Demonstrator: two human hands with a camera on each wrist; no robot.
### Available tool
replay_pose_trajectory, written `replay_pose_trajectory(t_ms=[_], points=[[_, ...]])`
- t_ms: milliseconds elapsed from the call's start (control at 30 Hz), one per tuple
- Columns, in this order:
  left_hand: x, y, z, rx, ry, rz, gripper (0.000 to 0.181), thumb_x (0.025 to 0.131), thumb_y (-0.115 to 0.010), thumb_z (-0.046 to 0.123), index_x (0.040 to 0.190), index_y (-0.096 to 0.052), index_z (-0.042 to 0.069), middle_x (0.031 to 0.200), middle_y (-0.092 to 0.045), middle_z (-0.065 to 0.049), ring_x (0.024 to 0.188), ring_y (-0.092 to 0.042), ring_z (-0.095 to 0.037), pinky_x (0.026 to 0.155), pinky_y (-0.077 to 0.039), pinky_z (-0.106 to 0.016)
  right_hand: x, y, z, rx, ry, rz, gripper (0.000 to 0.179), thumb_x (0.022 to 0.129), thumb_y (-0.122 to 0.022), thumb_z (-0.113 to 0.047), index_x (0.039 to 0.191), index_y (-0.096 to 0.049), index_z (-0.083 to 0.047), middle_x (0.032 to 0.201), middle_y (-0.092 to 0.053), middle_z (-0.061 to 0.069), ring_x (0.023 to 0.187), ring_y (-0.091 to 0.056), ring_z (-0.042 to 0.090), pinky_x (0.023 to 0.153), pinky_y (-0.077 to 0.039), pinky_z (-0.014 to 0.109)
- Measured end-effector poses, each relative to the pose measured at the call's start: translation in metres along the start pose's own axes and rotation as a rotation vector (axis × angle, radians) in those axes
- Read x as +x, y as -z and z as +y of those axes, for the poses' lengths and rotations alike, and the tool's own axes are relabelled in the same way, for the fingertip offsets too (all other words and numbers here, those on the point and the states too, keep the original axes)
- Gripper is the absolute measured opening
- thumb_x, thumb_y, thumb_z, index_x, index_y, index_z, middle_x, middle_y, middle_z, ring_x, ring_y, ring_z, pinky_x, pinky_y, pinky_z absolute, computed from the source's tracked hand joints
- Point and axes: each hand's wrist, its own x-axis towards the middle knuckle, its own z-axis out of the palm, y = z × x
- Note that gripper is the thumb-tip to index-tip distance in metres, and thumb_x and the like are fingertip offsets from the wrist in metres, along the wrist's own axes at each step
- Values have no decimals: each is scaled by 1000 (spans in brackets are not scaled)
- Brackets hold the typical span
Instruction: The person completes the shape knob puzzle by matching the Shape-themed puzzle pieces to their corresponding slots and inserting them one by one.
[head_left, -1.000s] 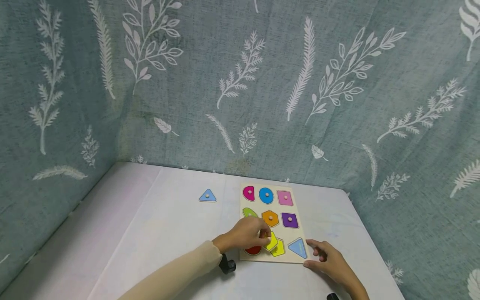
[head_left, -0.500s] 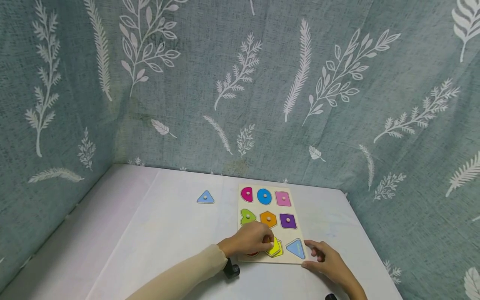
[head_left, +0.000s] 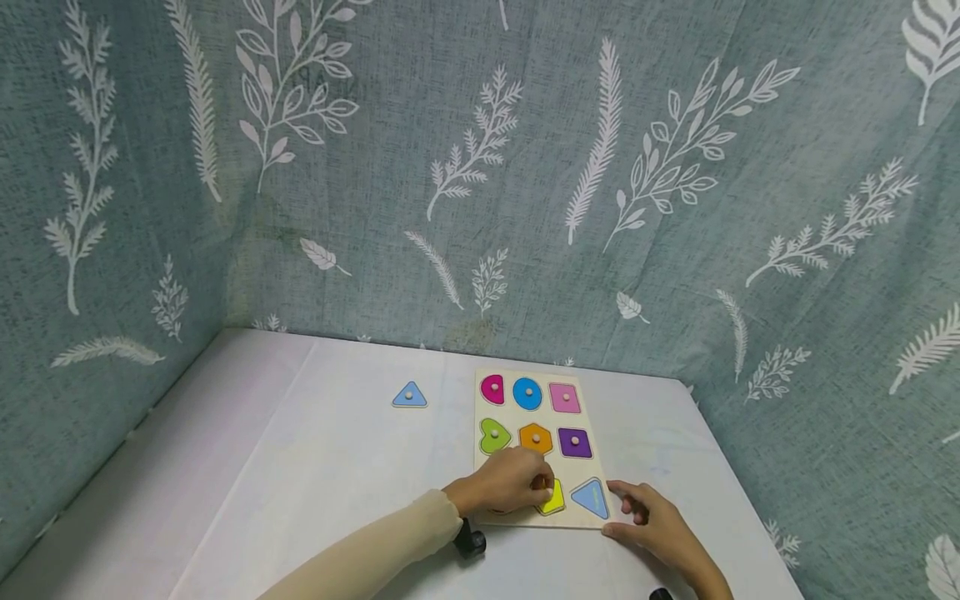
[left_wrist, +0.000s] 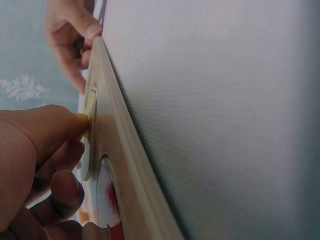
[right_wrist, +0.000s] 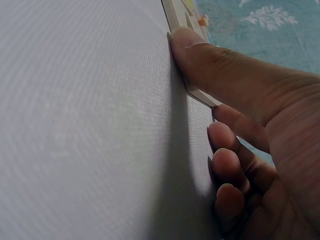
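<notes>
In the head view my left hand (head_left: 513, 479) is over the front of a wooden shape puzzle board (head_left: 577, 467). Thumb and finger pinch the knob of a yellow puzzle piece (head_left: 556, 500), which overlaps its yellow slot. The left wrist view shows this piece (left_wrist: 88, 162) slightly tilted, close against the board's face. My right hand (head_left: 651, 517) grips the board's front right corner, thumb on the front edge and index finger along the side; its other fingers curl loosely. Beside it is a blue triangular slot (head_left: 590, 498). My left hand hides the red shape in the head view.
A light blue triangle piece (head_left: 409, 402) with a knob lies on the white table (head_left: 315, 467), left of the board. Other knobbed pieces, among them a green heart (head_left: 489, 443) and a purple square (head_left: 584, 451), sit in the board. Patterned curtain (head_left: 525, 275) surrounds the table.
My left hand has moved slightly right, bringing the yellow piece from beside its slot to over it. My right hand stays at the board's corner.
</notes>
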Motion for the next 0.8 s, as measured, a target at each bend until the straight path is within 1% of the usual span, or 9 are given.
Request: replay_pose_trajectory(t_ms=[233, 500, 667, 800], points=[[-3, 0, 1, -18, 1, -14, 5, 94, -76, 24, 96, -79, 21, 69, -54, 17, 66, -48, 0, 62, -39, -16, -1, -1, 1, 9, 3, 8, 73, 68, -97, -25, 132, -68, -8, 90, -49, 0, 82, -45, 17, 65, -39, 28], [-4, -1, 2, -1, 17, -8, 6, 94, -76, 25, 97, -80, 21, 67, -55, 18, 65, -47, 0, 61, -38, -16, -1, -1, 0, 11, -1, 4, 74, 68, -97, -26, 133, -67, -8, 90, -49, 1, 82, -44, 17, 65, -38, 29], [-5, -1, 0, -4, 41, 8, 12, 93, -78, 31, 98, -80, 21, 72, -60, 18, 68, -49, -1, 65, -41, -17, 0, -1, 1, 14, -13, 7, 74, 67, -97, -27, 133, -68, -9, 90, -49, 1, 83, -45, 18, 65, -39, 29], [-5, -1, -4, 43, 65, 30, 19, 87, -81, 40, 92, -79, 22, 71, -57, 18, 69, -50, -1, 65, -42, -16, -1, -1, 0, 12, -18, 5, 75, 67, -97, -27, 133, -68, -8, 89, -48, 1, 83, -45, 18, 65, -39, 29]])
